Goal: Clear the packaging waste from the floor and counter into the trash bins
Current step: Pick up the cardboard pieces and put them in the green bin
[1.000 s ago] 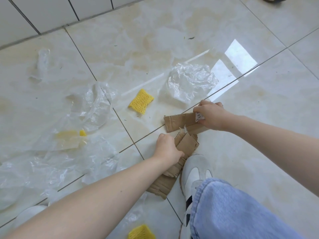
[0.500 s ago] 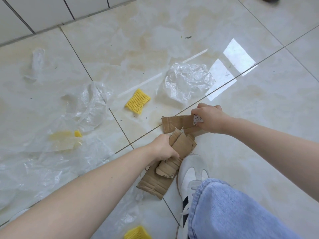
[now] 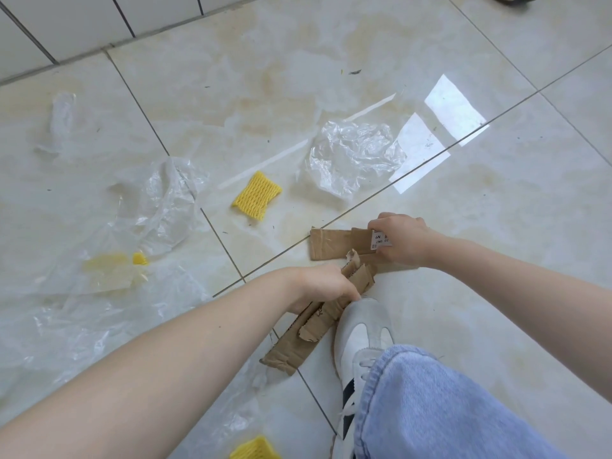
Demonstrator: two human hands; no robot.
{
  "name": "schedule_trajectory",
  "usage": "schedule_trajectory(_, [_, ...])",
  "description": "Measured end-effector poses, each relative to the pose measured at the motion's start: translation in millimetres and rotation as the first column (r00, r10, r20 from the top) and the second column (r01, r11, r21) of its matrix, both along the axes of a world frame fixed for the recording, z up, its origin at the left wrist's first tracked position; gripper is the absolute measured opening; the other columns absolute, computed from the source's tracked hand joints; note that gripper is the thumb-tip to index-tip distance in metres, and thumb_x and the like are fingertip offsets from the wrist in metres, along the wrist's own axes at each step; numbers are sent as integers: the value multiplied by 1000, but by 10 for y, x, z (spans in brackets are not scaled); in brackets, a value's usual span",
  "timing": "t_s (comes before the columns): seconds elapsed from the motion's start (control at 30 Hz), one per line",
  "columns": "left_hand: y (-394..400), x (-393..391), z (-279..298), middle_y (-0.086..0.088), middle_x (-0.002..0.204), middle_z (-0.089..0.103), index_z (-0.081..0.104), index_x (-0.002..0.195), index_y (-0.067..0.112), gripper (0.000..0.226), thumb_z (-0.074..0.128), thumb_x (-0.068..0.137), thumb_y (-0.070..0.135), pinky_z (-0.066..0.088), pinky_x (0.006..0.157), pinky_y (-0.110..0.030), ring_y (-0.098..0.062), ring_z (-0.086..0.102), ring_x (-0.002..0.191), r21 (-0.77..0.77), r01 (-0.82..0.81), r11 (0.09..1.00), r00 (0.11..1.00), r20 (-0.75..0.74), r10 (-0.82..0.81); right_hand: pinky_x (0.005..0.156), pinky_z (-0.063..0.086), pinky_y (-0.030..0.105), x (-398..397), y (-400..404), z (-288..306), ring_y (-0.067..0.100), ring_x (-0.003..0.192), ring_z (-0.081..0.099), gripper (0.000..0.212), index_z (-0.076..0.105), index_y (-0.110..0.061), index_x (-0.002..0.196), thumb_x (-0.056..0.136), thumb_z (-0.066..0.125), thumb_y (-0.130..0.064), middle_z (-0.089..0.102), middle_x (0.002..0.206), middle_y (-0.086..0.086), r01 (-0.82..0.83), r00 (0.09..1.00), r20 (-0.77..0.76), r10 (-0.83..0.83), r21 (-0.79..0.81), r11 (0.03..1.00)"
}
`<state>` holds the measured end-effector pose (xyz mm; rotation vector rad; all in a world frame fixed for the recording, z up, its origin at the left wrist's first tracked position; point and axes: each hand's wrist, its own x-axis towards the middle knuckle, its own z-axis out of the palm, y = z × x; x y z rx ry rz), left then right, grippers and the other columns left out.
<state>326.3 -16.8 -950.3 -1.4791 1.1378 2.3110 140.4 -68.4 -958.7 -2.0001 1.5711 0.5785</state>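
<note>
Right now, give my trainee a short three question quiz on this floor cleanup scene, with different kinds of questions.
1. True or false: the left hand grips torn cardboard pieces.
2. What is the right hand holding? A) crumpled clear plastic B) labelled cardboard strip C) white sneaker
3. Fill in: the yellow foam net beside the crumpled clear plastic lies on the ____.

Key: 1 true; 2 B; 3 floor.

left hand (image 3: 323, 286) curled, right hand (image 3: 402, 238) curled
</note>
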Motion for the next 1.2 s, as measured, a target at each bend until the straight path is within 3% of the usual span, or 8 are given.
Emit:
schedule_trajectory(0.1, [98,-122,-32,-10,118,50,48,128,14,40,55,89,13,46,73,-28,-30,56,107,-199,69,978,996,63,-57,76,33,36,-51,1,-3,21,89,42,18,53,-18,105,87,53,-14,41,96,-3,46,999,13,-46,-18,999])
schedule_trajectory(0.27, [223,-194,-65,-1,154,7,55,108,2,24,44,89,12,22,109,-28,-29,23,135,-506,255,824,960,233,-154,75,33,34,-144,5,15,22,88,42,12,46,-22,92,87,55,-15,42,95,-2,77,997,5,-77,-8,997])
schedule_trajectory(0.57, [75,-187,-9,1,160,-9,49,76,3,15,38,86,7,20,111,-33,-26,1,142,-444,442,780,890,324,-320,76,35,35,-229,27,8,21,89,42,18,54,-17,105,87,56,-17,43,97,-2,111,994,8,-111,-12,994])
schedule_trajectory(0.67, [46,-194,-45,10,160,-6,50,113,-4,31,36,88,6,23,112,-34,-26,4,142,-445,453,772,888,302,-346,76,36,35,-274,69,8,21,90,42,20,54,-17,107,87,56,-17,43,97,-2,114,993,-5,-114,-4,993])
schedule_trajectory(0.77, [28,-231,-80,15,158,-3,25,144,3,57,33,88,7,20,114,-39,-29,8,141,-400,499,769,865,289,-411,81,42,39,-345,138,-12,25,96,47,21,54,-16,108,87,57,-18,43,96,-2,137,991,-10,-137,11,990])
schedule_trajectory(0.97, [-27,-253,-135,-4,145,23,43,83,9,8,37,88,11,32,105,-43,-32,35,120,-337,558,758,822,349,-450,89,45,44,-406,203,-17,28,102,50,27,55,-14,113,87,59,-19,44,96,-2,179,984,13,-179,34,983])
schedule_trajectory(1.07, [-17,-232,-153,-4,138,28,51,88,6,10,48,88,16,40,100,-41,-30,45,115,-377,474,796,874,309,-374,90,45,45,-406,196,9,28,102,50,27,55,-14,113,87,59,-19,44,97,-1,193,981,25,-194,47,980])
schedule_trajectory(1.2, [-45,-59,10,-11,82,47,53,80,3,7,57,82,8,38,58,-28,-21,48,62,-415,166,895,982,147,-115,86,46,44,-383,179,84,24,93,47,24,56,-14,109,86,61,-18,48,97,1,210,975,71,-211,14,978])
